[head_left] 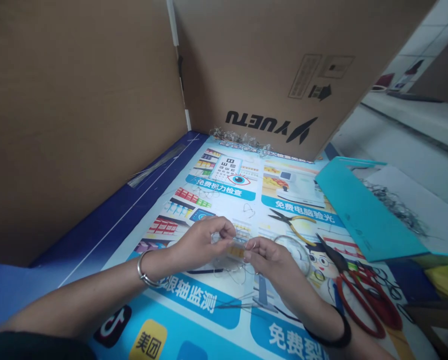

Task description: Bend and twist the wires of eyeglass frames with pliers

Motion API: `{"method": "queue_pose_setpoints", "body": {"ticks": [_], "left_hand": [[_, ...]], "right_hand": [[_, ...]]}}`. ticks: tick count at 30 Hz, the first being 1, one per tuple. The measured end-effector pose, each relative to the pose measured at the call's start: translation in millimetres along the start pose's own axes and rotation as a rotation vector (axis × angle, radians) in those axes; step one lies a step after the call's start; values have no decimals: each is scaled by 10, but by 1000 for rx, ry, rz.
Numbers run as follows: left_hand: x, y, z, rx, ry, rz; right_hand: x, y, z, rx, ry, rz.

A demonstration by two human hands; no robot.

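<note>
My left hand [203,240] and my right hand [271,257] meet over a printed poster [194,300] on the table. Both pinch a small clear lens piece with an orange tint [237,248], held between their fingertips. Thin wire pieces [242,302] lie on the poster just below the hands. A metal bangle sits on my left wrist, a dark band on my right wrist.
Yellow-handled pliers [297,225] lie right of the hands, beside a clear round dish [297,250]. Red-handled scissors [362,295] rest further right. A teal box lid [362,215] holds a pile of wire parts [396,207]. Cardboard walls [77,110] enclose the left and back.
</note>
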State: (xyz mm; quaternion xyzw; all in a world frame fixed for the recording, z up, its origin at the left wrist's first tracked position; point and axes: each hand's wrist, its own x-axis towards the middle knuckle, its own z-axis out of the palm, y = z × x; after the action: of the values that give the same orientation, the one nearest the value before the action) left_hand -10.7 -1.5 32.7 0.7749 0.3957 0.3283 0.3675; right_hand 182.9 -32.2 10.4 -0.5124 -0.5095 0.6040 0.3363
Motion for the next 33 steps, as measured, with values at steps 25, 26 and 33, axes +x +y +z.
{"method": "queue_pose_setpoints", "body": {"ticks": [25, 26, 33], "left_hand": [[-13, -49, 32, 362, -127, 386], [-6, -42, 27, 356, -104, 390], [19, -25, -10, 353, -16, 358]], "right_hand": [[10, -10, 5, -81, -1, -78], [6, -11, 6, -87, -7, -83], [-20, -184, -328, -542, -46, -161]]}}
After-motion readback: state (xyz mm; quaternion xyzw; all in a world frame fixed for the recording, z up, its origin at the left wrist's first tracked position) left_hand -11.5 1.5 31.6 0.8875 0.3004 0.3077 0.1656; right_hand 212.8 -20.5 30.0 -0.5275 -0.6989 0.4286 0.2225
